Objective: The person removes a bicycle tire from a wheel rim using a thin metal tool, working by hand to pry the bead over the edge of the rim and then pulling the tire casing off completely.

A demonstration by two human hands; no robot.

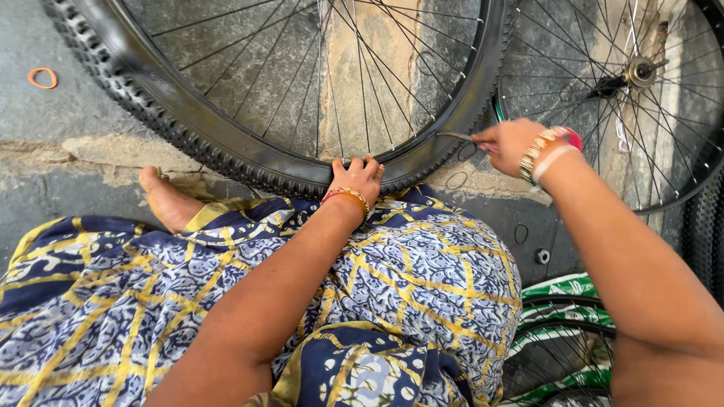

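A black bicycle wheel (pixel 302 98) with a knobby tyre is stood upright across the upper middle of the frame, its lower edge resting against a knee draped in blue and yellow patterned cloth (pixel 407 264). The left hand (pixel 357 179) is curled over the tyre's lower edge at centre frame, fingers closed on the rubber to steady it. At upper right, the right hand (pixel 513 143) is pinched shut around a thin metal tool (pixel 455 136), whose tip is laid against the tyre bead where it meets the rim. The step in hand is judged to be the levering of the tyre at the rim. Next, steady pressure along the bead is called for, while the wheel is kept from rolling. A second wheel (pixel 641 75) is seen at upper right, and an orange ring (pixel 42 78) at upper left.
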